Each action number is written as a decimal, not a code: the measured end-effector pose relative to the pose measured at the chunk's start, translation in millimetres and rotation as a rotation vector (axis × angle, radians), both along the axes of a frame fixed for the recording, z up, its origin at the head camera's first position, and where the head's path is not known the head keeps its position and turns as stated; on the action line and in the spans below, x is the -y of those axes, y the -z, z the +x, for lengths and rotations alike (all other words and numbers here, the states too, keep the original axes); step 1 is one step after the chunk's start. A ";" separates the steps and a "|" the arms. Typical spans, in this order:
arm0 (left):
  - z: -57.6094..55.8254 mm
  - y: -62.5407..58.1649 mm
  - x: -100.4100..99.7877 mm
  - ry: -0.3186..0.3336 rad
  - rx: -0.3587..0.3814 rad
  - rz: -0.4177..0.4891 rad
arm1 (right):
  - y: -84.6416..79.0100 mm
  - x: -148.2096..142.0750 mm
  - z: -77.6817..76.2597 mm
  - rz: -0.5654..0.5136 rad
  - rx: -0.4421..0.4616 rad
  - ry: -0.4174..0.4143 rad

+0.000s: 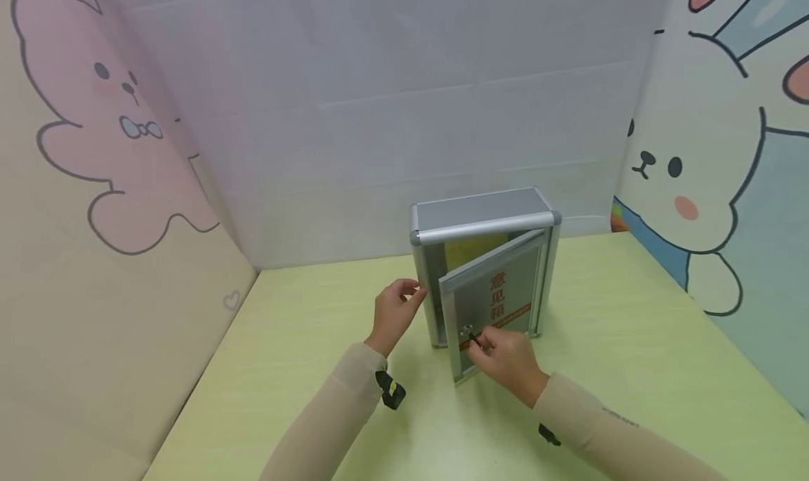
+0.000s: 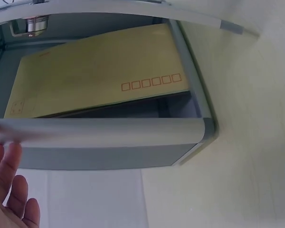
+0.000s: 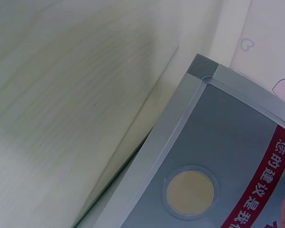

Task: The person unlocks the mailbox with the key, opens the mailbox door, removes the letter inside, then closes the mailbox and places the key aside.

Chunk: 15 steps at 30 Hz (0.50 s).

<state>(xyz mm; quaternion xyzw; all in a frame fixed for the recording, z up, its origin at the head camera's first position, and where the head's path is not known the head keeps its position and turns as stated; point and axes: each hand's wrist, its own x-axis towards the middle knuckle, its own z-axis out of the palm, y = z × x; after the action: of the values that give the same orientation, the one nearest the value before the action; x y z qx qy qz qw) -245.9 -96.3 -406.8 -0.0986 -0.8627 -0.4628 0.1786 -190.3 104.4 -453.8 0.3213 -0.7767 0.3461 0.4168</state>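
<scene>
A grey metal suggestion box (image 1: 480, 211) stands on the table with its hinged door (image 1: 499, 284) ajar, swung out toward me. My right hand (image 1: 508, 361) pinches a small dark key (image 1: 472, 337) at the door's lock; in the right wrist view only a sliver of that hand shows. Beside the box's left front edge is my left hand (image 1: 395, 316), its fingertips at the frame, gripping nothing. A brown envelope (image 2: 99, 71) with red postcode squares leans inside the box. The lock's metal cylinder (image 2: 37, 24) shows behind the door.
Under the box is a pale yellow-green table (image 1: 316, 312). A whitish backdrop (image 1: 392, 116) hangs behind it. Side panels carry a pink cartoon figure (image 1: 95, 144) and a white rabbit (image 1: 689, 137). The door's lower part has a round window (image 3: 190, 193).
</scene>
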 end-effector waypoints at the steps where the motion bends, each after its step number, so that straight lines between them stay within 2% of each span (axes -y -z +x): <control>1: 1.0 1.8 -0.6 0.002 -0.015 0.023 | 0.0 -0.2 0.2 -0.002 0.001 -0.003; 4: 5.9 5.8 -4.1 0.043 -0.089 0.107 | 0.3 -0.6 0.6 -0.007 0.004 -0.012; 6: 9.3 5.9 -7.9 0.119 -0.131 0.152 | 0.2 -0.6 0.5 -0.008 0.001 -0.012; 8: 11.9 4.2 -12.4 0.221 -0.133 0.180 | 0.2 -0.7 0.1 -0.009 -0.003 -0.010; 11: 13.0 0.7 -20.0 0.354 -0.041 0.212 | -0.2 -0.9 -0.3 -0.014 -0.003 -0.008; 15: 12.9 -2.4 -29.5 0.421 0.156 0.289 | 0.1 -0.9 -0.7 -0.015 0.001 -0.010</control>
<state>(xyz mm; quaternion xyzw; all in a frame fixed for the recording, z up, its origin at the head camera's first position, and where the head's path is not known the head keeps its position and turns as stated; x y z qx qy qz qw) -233.0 -66.8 -404.5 -0.2132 -0.7592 -0.6145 0.0237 -191.0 105.3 -453.9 0.3219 -0.7726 0.3541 0.4172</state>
